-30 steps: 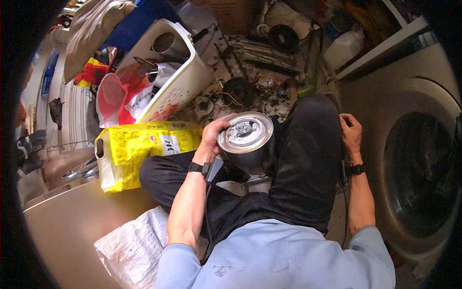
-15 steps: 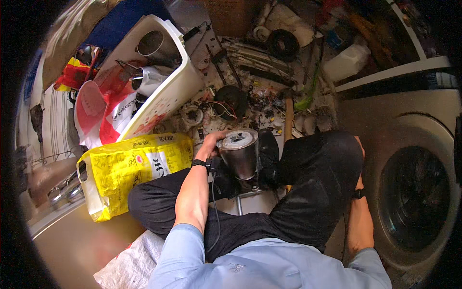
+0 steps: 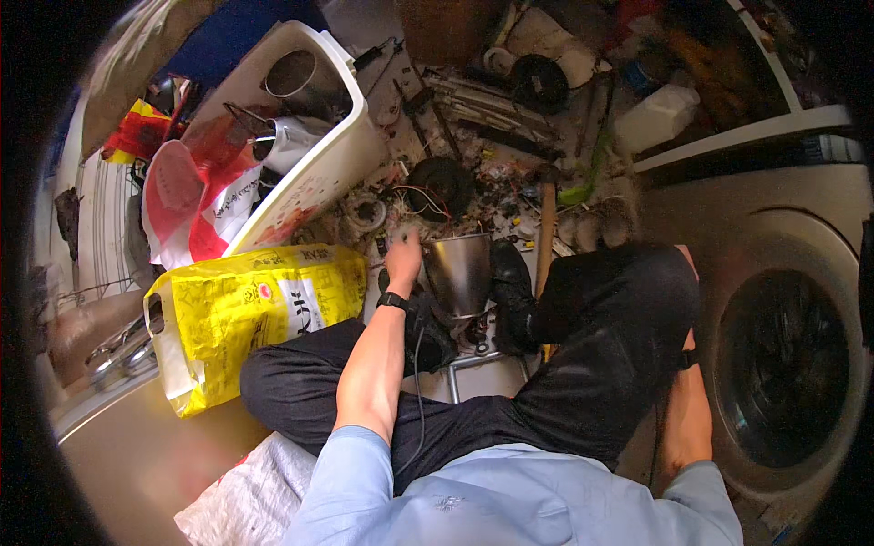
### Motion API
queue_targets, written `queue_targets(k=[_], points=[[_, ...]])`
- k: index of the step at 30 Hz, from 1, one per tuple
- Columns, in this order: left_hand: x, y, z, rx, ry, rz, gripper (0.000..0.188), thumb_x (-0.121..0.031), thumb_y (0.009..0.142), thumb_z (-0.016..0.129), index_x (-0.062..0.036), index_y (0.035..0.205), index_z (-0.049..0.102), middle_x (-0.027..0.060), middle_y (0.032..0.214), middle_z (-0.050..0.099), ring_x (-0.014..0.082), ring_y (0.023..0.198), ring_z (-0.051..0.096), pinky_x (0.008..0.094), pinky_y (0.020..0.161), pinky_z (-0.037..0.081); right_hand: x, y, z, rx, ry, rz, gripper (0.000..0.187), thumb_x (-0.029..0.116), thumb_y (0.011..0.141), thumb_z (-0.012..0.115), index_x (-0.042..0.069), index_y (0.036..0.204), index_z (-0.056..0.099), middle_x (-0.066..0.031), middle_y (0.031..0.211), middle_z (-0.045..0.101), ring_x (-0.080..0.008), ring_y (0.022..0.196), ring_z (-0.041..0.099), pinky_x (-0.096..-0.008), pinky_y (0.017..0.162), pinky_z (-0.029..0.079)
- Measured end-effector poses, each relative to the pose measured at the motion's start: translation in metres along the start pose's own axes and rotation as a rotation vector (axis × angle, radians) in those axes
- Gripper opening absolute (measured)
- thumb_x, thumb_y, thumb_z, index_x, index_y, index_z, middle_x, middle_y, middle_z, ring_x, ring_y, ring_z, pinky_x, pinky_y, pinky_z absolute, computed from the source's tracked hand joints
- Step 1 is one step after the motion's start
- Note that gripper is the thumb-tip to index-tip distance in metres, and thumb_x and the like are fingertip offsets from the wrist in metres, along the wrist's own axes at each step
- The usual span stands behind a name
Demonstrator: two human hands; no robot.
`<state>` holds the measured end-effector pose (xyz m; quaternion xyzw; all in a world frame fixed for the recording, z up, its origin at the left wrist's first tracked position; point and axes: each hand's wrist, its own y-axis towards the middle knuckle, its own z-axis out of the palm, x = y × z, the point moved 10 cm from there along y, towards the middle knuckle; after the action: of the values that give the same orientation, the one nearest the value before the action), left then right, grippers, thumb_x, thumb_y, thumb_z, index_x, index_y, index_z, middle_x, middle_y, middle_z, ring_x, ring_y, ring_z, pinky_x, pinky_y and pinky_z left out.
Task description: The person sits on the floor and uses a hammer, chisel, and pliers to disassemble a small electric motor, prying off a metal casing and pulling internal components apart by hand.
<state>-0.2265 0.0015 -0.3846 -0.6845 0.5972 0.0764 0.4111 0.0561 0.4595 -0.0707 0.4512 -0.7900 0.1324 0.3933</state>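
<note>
A brushed-metal, cup-shaped vessel tilts between my shoes, its top leaning away so that what sits in it is hidden. Just left of its rim is my left hand, wearing a black wristband. Those fingers are blurred against the clutter, and whether they touch the vessel I cannot tell. My right arm hangs outside my right knee; the knee hides nearly all of the right hand, fingers included. A thin dark cable trails from near my left wrist across my lap.
A yellow printed bag lies by my left knee, with a white tub of pots and bags behind it. A hammer-like wooden handle, a black coil and loose scraps lie ahead. A front-loading washing machine stands right.
The vessel has tipped away from me and shifted forward, so its round top with the pale disc no longer shows. My left hand has moved slightly forward and its fingers have blurred.
</note>
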Motion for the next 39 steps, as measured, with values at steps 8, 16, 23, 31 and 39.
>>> queue_targets(k=[8,16,23,31,39], points=[[-0.093,-0.066,0.021,0.100,0.278,0.237,0.102,-0.060,0.076,0.083,0.0025,0.147,0.047,0.0369,0.147,0.043,0.0523,0.131,0.050,0.0558,0.106,0.046,0.006,-0.005,-0.013,-0.050,0.107,-0.084,0.017,0.005,0.093,0.068,-0.001,0.109,0.068,-0.0053,0.104,0.066,-0.0186,0.098,0.063,-0.0298,0.090,0.049],[-0.080,-0.089,0.025,0.120,0.224,0.282,0.102,-0.052,0.073,0.090,0.0078,0.143,0.046,0.0345,0.144,0.045,0.0489,0.131,0.050,0.0522,0.106,0.047,0.010,-0.019,-0.055,-0.143,0.118,-0.003,0.011,0.005,0.097,0.067,-0.001,0.106,0.069,-0.0068,0.099,0.066,-0.0166,0.096,0.064,-0.0282,0.088,0.050],[-0.051,-0.109,0.029,0.195,0.231,0.268,0.107,-0.051,0.069,0.092,0.0092,0.142,0.043,0.0395,0.146,0.042,0.0521,0.131,0.049,0.0517,0.106,0.049,0.117,-0.032,-0.114,-0.213,-0.106,-0.162,0.007,0.007,0.094,0.072,0.000,0.095,0.071,-0.0076,0.097,0.066,-0.0204,0.091,0.065,-0.0309,0.083,0.051],[-0.043,-0.106,0.029,0.034,0.462,0.466,0.085,-0.059,0.072,0.089,0.0122,0.110,0.062,0.0290,0.103,0.071,0.0409,0.082,0.073,0.0501,0.074,0.060,0.286,-0.051,-0.199,-0.432,-0.448,-0.501,0.012,0.014,0.095,0.074,0.003,0.099,0.071,-0.0060,0.102,0.069,-0.0203,0.095,0.066,-0.0329,0.086,0.052],[-0.024,-0.120,0.019,0.249,0.467,0.180,0.078,-0.055,0.071,0.091,0.0069,0.113,0.069,0.0269,0.113,0.072,0.0427,0.107,0.070,0.0496,0.089,0.059,0.376,-0.040,-0.217,-0.704,-0.310,-0.689,0.020,0.025,0.106,0.062,0.007,0.107,0.071,-0.0042,0.100,0.074,-0.0139,0.093,0.069,-0.0314,0.083,0.054]])
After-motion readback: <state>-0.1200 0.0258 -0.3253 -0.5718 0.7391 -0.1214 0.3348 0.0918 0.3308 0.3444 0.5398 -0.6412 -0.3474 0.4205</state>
